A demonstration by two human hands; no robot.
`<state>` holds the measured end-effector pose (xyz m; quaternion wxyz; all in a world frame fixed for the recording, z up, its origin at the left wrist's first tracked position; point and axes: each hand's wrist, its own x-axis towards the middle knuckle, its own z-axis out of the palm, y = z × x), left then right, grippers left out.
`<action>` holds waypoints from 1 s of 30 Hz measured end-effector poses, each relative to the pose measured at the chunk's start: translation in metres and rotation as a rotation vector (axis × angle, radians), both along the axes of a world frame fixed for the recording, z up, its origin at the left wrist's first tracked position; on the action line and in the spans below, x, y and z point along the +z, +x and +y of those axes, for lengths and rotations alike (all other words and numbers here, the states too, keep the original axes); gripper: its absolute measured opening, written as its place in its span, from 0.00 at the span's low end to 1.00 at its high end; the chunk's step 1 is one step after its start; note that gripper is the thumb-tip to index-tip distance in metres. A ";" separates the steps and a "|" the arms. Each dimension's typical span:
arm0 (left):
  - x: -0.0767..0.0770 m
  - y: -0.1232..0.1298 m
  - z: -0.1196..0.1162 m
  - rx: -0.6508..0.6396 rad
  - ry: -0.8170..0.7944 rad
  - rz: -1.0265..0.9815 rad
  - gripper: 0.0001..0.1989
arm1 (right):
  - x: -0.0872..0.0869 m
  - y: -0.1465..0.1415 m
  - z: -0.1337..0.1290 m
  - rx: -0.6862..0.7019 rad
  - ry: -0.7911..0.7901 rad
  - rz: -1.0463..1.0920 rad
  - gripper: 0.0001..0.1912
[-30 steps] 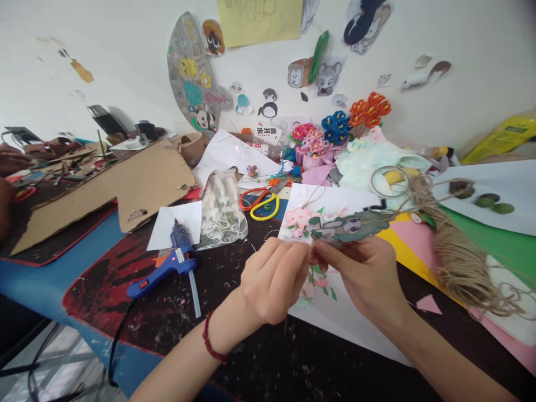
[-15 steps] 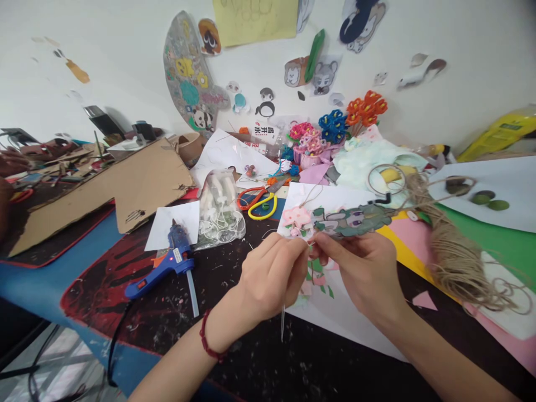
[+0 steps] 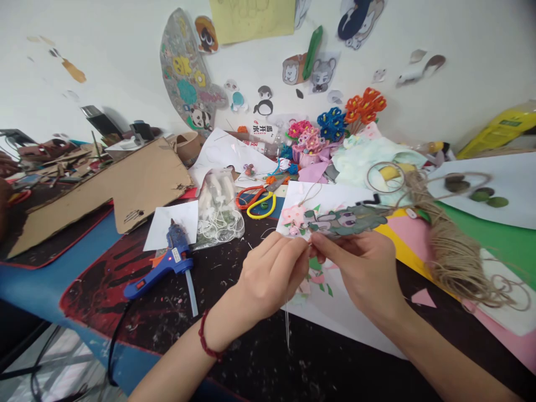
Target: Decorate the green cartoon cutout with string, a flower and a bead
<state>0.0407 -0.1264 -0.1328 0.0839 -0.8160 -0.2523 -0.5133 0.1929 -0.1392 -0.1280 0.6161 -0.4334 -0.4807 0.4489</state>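
My right hand grips a flat cartoon cutout with grey-green hair, thumb on its lower edge. Right up against it, my left hand is closed in a pinch at the cutout's lower left corner. A thin white thread hangs down from below the left hand's fingers; the pinch point itself is mostly hidden. Behind the hands, small pink flowers with green leaves lie on a white sheet. Pink and green scraps are on that sheet under the fingers.
To the left lie a blue glue gun with its cord, a plastic bag of white cord, scissors and cardboard. A twine bundle lies right. Craft flowers stand at the back. Part of another person's hand shows far left.
The cutout has tilted slightly and shifted a little left in my right hand. The thread below my left hand hangs lower and a bit further right.
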 end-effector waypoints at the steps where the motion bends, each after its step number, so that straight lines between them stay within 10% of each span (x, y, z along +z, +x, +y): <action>1: 0.000 0.000 0.000 0.004 0.002 -0.001 0.05 | 0.000 0.000 0.000 0.001 -0.002 0.000 0.05; 30: -0.001 -0.003 0.003 0.117 0.110 0.031 0.05 | -0.005 0.000 -0.002 0.027 -0.008 -0.118 0.06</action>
